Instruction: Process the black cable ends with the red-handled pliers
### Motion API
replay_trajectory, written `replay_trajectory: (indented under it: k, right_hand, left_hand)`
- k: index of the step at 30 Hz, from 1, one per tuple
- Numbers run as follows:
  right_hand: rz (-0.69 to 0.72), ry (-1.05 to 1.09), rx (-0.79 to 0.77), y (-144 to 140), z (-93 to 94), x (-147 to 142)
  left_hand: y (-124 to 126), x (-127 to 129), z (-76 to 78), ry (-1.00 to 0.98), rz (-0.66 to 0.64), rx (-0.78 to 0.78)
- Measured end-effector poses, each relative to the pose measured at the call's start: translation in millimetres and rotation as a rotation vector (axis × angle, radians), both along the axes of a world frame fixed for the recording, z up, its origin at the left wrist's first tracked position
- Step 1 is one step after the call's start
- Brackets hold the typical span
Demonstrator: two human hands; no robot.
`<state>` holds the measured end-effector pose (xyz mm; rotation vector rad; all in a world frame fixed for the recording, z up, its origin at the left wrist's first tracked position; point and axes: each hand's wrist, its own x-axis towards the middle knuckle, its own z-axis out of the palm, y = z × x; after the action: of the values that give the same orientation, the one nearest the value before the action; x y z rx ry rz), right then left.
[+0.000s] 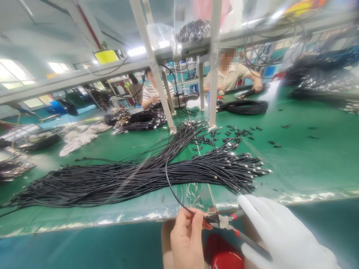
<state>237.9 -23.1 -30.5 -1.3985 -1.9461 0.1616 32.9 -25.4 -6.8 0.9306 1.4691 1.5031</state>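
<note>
Two hands in view: your bare left hand (187, 239) and your white-gloved right hand (280, 233), both at the near edge of the green bench (308, 160). One thin black cable (170, 186) loops from the big bundle of black cables (134, 175) to your left fingers (196, 224), which pinch its end. Right fingers wrap red-handled pliers (224, 222), whose tip meets the cable end just right of your left fingertips. Handles partly hidden. Two people sit at the far side, blurred. Loose small black caps (224, 134): too many to count.
</note>
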Motion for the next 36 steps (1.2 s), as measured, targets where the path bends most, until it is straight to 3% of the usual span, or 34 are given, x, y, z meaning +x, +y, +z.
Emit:
replay_trajectory:
  k: [5, 11, 19, 30, 36]
  right_hand:
    - [-0.016, -0.387, 0.260, -2, 5.2, -3]
    - [-0.088, -0.529, 0.414, 0, 11.0, -9]
    - [-0.041, -0.533, 0.472, 9, -3.6, -5]
    - [-0.081, -0.494, 0.566, 10, -2.7, -8]
    - [-0.091, -0.481, 0.584, 11, -3.9, -9]
  left_hand:
    - [0, -1, 1.7, -0.015, -0.008, -0.010]
    - [1, -2, 4.3, -0.010, -0.007, -0.013]
    - [3, -2, 5.2, -0.013, 0.008, -0.008]
    - [4, -1, 2.9, -0.017, 0.031, -0.022]
    - [4, 2, 5.4, -0.147, 0.003, -0.027]
